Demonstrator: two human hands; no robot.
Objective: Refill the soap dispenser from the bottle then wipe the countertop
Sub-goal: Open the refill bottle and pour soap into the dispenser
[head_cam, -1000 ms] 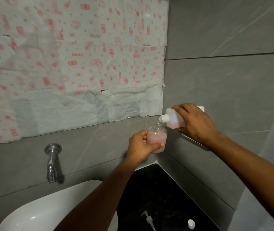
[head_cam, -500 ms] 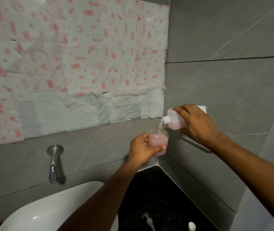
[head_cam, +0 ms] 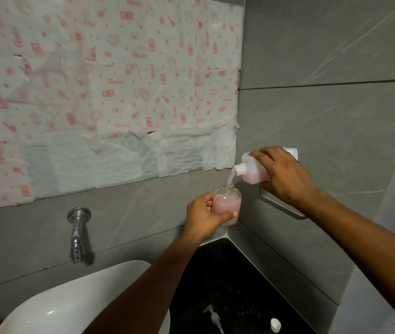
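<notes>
From your head view, your left hand [head_cam: 202,216] grips the soap dispenser [head_cam: 227,205] above the black countertop [head_cam: 227,280], while your right hand [head_cam: 281,175] holds the tipped bottle [head_cam: 251,168] just above it, pouring pink soap [head_cam: 230,180] into its open neck.

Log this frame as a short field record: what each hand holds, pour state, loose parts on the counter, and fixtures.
left hand: holds soap dispenser upright, pump off, partly full of pink soap
right hand: tips refill bottle spout-down above the dispenser
pour: pink stream running into the dispenser mouth
countertop: black; pump head and white cap lie loose
fixtures: tap on wall, white basin below
wiping: not started
</notes>
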